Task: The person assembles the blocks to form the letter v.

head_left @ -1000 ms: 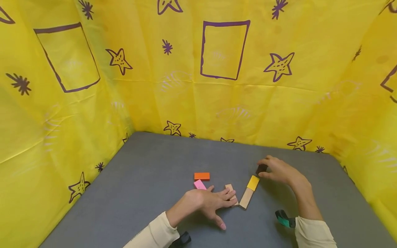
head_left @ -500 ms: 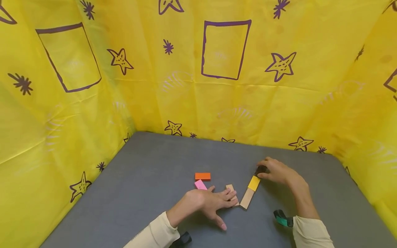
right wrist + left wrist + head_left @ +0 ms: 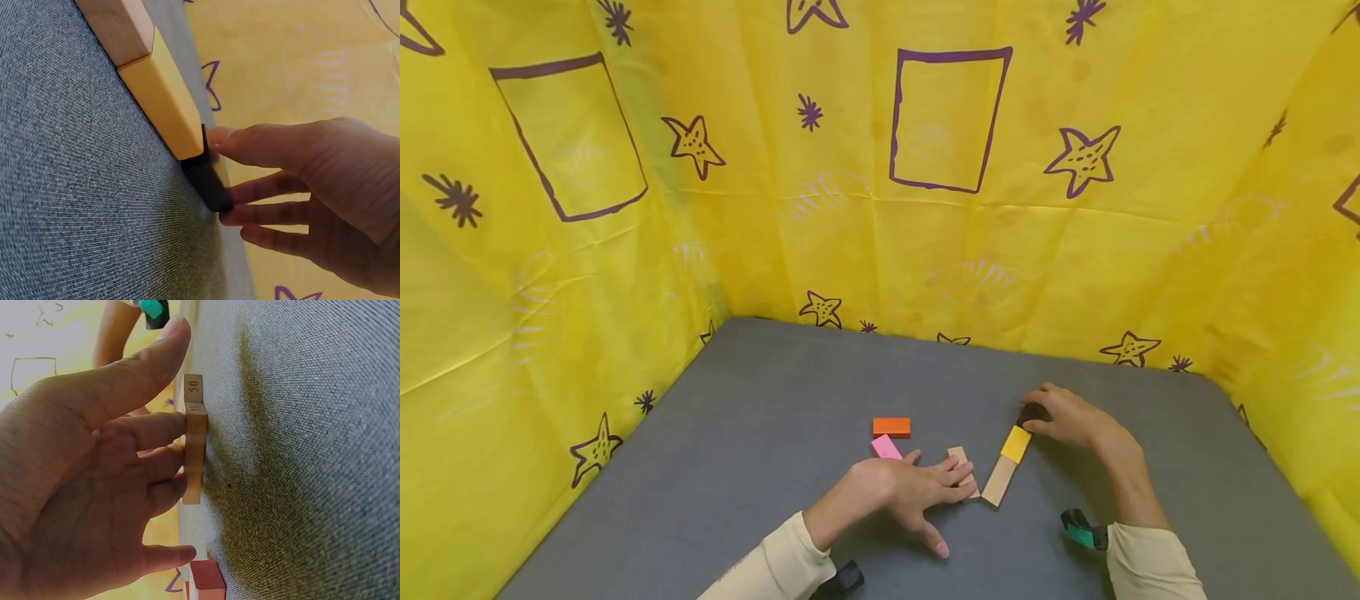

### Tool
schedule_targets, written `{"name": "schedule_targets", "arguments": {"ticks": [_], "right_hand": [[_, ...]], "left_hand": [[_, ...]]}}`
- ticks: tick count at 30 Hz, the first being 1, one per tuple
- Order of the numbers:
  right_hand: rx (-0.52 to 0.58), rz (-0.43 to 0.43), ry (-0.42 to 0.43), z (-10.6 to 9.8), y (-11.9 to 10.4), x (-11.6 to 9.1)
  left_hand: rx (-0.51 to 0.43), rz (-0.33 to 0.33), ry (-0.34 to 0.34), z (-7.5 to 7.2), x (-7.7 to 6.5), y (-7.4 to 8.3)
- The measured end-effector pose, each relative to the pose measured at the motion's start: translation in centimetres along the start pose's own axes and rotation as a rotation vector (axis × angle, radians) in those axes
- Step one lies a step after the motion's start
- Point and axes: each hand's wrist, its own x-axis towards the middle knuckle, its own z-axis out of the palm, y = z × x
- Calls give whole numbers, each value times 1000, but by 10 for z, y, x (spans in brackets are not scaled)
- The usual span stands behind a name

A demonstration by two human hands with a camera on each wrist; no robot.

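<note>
My right hand [image 3: 1071, 417] pinches a black block [image 3: 1033, 412] between thumb and fingers. Its near end meets the far end of a yellow block [image 3: 1017, 445], as the right wrist view shows with the black block [image 3: 209, 181] behind the yellow one [image 3: 165, 100]. A plain wooden block [image 3: 999, 481] continues this line toward me. My left hand [image 3: 910, 496] is spread, its fingertips resting on a second plain wooden block [image 3: 957, 455], partly covered. In the left wrist view, the two wooden blocks [image 3: 195, 450] meet at their numbered ends.
Left of the wooden blocks lie an orange block [image 3: 891, 428] and a pink block [image 3: 886, 447], the pink one near my left little finger. Yellow cloth walls [image 3: 850, 250] with purple drawings bound the grey table surface [image 3: 760, 400] at the back and sides.
The right hand has shifted slightly left, bringing the black block against the yellow block's far end. The left hand stays in place on the wooden block.
</note>
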Motion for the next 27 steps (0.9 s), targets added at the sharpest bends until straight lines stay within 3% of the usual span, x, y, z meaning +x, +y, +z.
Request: {"name": "schedule_targets", "arguments": {"ticks": [8,27], "right_hand": [[2,-42,28,1,3,-2],[18,-75,-20,0,0,-1]], "left_hand": [[12,1,5,1,-1,2],[26,-3,15,1,0,2]]}}
